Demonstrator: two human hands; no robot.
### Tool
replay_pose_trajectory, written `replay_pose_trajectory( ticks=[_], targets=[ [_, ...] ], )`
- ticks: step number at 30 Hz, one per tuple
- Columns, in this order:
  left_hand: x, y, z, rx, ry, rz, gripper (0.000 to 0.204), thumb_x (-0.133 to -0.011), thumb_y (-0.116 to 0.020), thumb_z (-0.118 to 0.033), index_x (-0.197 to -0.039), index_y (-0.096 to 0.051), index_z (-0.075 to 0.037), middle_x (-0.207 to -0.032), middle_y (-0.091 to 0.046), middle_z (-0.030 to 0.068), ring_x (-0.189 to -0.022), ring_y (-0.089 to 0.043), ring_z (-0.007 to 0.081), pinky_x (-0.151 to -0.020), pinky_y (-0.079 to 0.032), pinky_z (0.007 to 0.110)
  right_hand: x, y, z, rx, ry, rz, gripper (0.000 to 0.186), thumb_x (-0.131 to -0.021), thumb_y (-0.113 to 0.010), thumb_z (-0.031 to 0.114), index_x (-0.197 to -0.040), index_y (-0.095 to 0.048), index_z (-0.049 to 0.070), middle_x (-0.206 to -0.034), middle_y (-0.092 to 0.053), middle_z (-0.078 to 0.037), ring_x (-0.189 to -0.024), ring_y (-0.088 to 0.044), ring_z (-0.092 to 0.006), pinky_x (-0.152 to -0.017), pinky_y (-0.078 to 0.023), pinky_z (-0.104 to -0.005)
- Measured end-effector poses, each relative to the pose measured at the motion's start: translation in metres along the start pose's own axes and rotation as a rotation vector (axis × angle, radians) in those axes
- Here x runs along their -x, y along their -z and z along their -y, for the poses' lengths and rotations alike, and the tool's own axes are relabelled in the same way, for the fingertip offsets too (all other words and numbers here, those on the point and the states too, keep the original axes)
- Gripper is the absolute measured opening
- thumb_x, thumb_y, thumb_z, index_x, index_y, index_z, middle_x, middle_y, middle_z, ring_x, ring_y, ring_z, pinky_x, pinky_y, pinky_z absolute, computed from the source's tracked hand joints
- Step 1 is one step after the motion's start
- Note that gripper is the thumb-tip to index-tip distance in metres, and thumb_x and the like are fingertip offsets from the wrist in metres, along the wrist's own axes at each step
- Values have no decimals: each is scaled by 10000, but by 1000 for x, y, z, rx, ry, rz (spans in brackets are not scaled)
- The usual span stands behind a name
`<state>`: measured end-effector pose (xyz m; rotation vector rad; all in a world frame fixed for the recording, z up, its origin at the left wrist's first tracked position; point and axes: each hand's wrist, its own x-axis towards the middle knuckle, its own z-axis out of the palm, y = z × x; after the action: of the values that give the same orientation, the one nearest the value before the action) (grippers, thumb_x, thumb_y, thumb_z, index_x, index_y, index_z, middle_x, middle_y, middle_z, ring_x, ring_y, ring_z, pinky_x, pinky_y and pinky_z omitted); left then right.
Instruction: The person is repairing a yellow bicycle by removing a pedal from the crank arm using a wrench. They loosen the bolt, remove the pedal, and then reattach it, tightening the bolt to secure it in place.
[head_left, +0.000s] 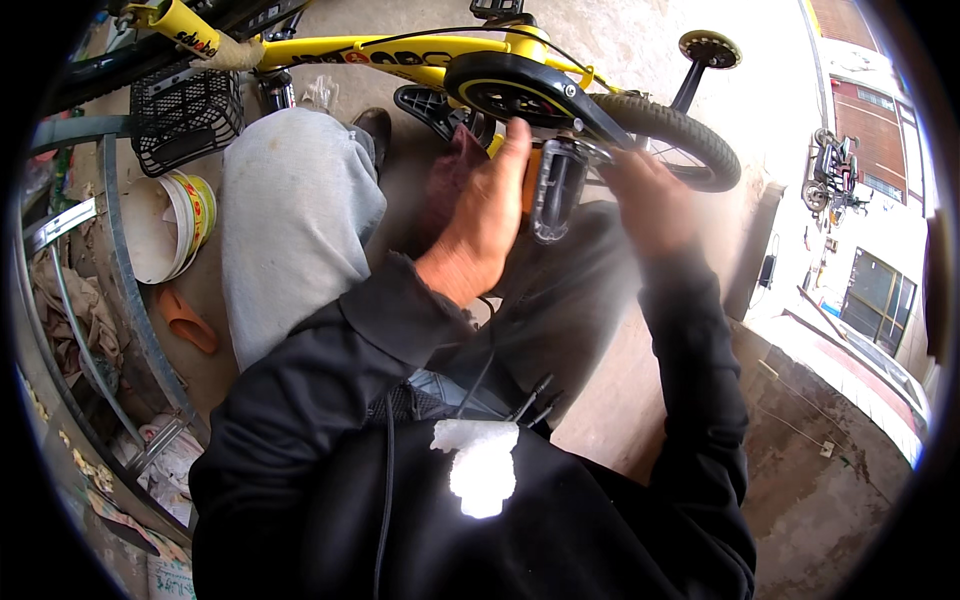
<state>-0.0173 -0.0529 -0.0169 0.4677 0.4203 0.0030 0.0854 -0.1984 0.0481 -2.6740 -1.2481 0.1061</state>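
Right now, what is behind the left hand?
A dark red cloth shows along the left side of the left hand. The hand covers the rest of that area, so the cloth's full extent, and whether it is gripped, cannot be seen.

Yellow tubular bicycle frame [335, 50] looks glossy; clear rectangular plastic pedal [558, 190], shiny; black treaded rubber tyre [690, 128], rough and matt.

Yellow tubular metal bicycle frame [350, 48] ahead, rectangular clear-plastic pedal [558, 192] between left hand [482, 208] and right hand [652, 196], black plastic mesh basket [190, 118] at left, round white plastic bucket [184, 236] beside it
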Motion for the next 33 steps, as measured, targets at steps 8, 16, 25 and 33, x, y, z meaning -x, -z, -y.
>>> replay_pose_trajectory(
  ticks=[8,16,25,33],
  targets=[
    [-31,17,-3,169,220,-22,416,-934,-479,-420,-1051,-592,-37,-900,-652,49,-770,-632,126,-678,-523,256,3,-2,2,-112,-9,-12,176,-797,-642,83,-962,-626,25,-871,-621,-141,-801,-615,-331,-679,-500,-374],
    [-40,6,-2,310,168,16,325,-895,-569,-379,-990,-593,-70,-783,-629,32,-638,-626,126,-564,-538,250,-2,-1,-2,-153,34,-10,176,-803,-645,93,-965,-628,26,-822,-611,-130,-773,-617,-316,-658,-499,-368],
    [-46,8,-1,411,255,16,217,-895,-576,-289,-952,-587,-80,-766,-622,28,-626,-627,129,-545,-541,255,-1,-3,-2,-183,10,-21,181,-792,-658,81,-965,-633,34,-823,-618,-127,-762,-619,-313,-651,-498,-363],
    [-43,6,-7,421,286,6,192,-887,-592,-260,-952,-590,-79,-771,-626,21,-632,-626,120,-558,-541,247,-5,-22,-9,-322,-29,-16,188,-782,-658,54,-965,-625,20,-837,-623,-131,-789,-619,-303,-670,-494,-343]
  ],
)
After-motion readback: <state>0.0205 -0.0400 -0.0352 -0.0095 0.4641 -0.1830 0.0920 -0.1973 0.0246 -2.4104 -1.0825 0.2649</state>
